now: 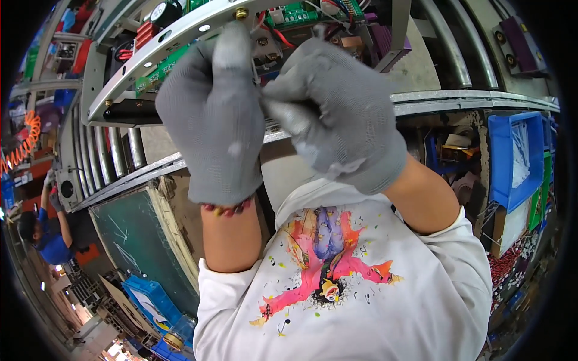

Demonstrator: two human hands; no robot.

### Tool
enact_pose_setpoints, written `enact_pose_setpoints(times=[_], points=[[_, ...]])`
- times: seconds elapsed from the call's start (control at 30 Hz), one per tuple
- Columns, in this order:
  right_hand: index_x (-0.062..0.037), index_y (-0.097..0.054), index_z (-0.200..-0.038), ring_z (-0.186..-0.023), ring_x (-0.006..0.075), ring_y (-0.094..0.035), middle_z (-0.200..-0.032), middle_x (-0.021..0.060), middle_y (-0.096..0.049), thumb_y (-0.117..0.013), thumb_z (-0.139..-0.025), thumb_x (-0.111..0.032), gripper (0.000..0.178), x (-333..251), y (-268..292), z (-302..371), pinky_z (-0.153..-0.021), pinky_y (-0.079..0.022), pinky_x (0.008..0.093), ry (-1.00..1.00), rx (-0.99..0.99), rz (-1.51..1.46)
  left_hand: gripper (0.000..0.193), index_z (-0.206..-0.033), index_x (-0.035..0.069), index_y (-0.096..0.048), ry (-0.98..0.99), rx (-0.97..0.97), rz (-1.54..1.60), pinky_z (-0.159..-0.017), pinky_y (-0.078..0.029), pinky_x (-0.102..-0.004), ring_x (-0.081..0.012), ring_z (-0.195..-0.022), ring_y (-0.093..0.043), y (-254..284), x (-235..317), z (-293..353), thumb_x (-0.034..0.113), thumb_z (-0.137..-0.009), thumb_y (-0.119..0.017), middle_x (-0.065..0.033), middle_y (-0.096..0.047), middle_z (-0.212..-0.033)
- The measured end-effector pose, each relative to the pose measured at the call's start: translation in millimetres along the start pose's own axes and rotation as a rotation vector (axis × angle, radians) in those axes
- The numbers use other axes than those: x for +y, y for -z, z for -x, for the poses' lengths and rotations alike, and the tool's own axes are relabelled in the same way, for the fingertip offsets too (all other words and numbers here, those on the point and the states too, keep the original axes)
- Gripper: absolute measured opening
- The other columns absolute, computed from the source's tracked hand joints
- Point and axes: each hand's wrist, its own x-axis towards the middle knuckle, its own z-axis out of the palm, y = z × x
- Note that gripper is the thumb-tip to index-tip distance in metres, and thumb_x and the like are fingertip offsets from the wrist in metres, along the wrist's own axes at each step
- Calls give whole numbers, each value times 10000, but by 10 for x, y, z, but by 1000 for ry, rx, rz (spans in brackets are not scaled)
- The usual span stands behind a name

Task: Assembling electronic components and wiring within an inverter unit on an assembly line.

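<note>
The left hand [220, 126] and right hand [352, 114], both in grey gloves, meet at the near side of an open metal chassis [132, 76]; the right thumb and forefinger are bent toward each other, the left fingers are hidden, and I cannot tell what either pinches. Just beyond the grip, the chassis contains green circuit boards [159, 77], red wires [283, 37] and a black capacitor [165, 12]. Well to the grip's right, a blue bin [501, 165] holds whitish sheet material [521, 153]; below left of it, a blue tray [135, 286] holds a white sheet [149, 305]. Conveyor rollers [101, 150] lie left of the grip, a purple-and-grey part [521, 45] far right. The gloves block the view of part of the chassis.
</note>
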Motion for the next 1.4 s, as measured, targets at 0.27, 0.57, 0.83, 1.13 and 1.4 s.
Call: enact_pose_setpoints(times=[0.27,0.57,0.83,1.13,1.4], points=[[-64,-612,-806,-693,277,-629,-767,104,-600,-642,-756,-148,103,-45,129,-109,-594,-505,371,-25,-297,356,307,-771,-17,-680,6,-138,-195,-531,-417,-249,-95,-545,-525,43,60,-41,253,-898,-611,-30,-598,-599],[-64,-632,-722,-735,284,-658,-682,137,-621,-601,-763,-257,199,0,184,-291,-642,-533,415,108,-616,241,313,-794,-29,-674,-49,-13,-223,-523,-434,-253,-100,-545,-543,0,84,-64,268,-887,-644,-41,-598,-602],[-88,-673,-949,-707,261,-635,-750,67,-624,-735,-700,-157,266,-73,365,93,-625,-522,335,-6,-104,-23,236,-953,-48,-654,-437,184,-61,-693,-494,-243,-154,-731,-635,493,143,-11,90,-767,-702,-120,-660,-792],[-75,-659,-1030,-672,241,-635,-864,98,-613,-658,-734,-18,302,319,-145,101,-586,-534,336,110,275,175,352,-1087,-4,-639,-765,-226,-782,-841,-486,-299,-198,-946,-631,69,181,-400,128,-768,-703,-129,-643,-1041],[-123,-655,-1138,-534,191,-569,-642,41,-534,-639,-724,-68,418,321,73,140,-468,-481,316,-107,19,46,272,-1022,-26,-644,-736,45,-143,-765,-505,-279,-203,-885,-610,362,-127,-24,-19,-754,-694,-140,-597,-1015]])
